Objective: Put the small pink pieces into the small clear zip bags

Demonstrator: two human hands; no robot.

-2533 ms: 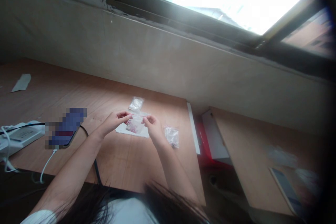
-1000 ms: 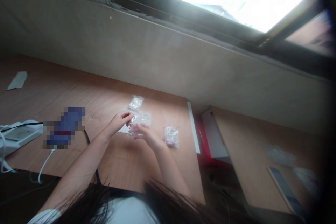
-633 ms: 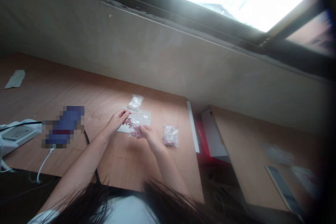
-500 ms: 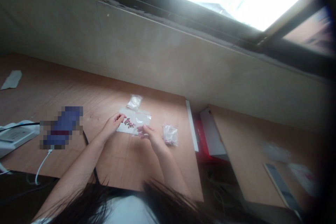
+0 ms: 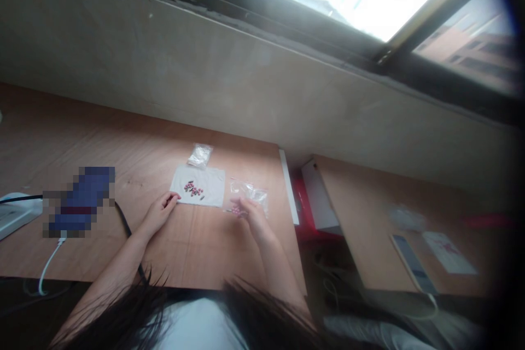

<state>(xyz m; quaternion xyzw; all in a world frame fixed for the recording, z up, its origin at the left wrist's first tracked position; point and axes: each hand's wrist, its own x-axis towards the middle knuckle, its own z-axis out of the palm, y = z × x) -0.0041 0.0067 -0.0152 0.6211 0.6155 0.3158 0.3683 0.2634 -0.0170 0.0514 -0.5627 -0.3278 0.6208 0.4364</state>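
Observation:
A white sheet [image 5: 214, 185], cloth or paper, lies on the wooden desk with a small pile of pink and dark beads [image 5: 192, 188] on it. At its lower left corner rests my left hand [image 5: 162, 209], fingers curled together; whether anything is in them is hidden. To the right of the sheet, my right hand [image 5: 252, 215] is closed on a clear zip bag [image 5: 241, 188] with some pink beads at its bottom. Partly behind that hand lies another clear bag [image 5: 260, 196]. A third clear bag [image 5: 200, 155] lies just beyond the sheet's far edge.
On the left are a blurred-out blue object [image 5: 84, 197] with a white cable, a white power strip [image 5: 18, 213] and a black cable [image 5: 125, 221]. A wall and window rise behind the desk [image 5: 205, 251]. Across a gap, a second desk [image 5: 356, 213] holds a phone [image 5: 412, 260] and packets.
My right hand has carried the zip bag off the sheet to the right. My left hand has drawn back from the beads to the sheet's lower left corner. The view has shifted slightly right.

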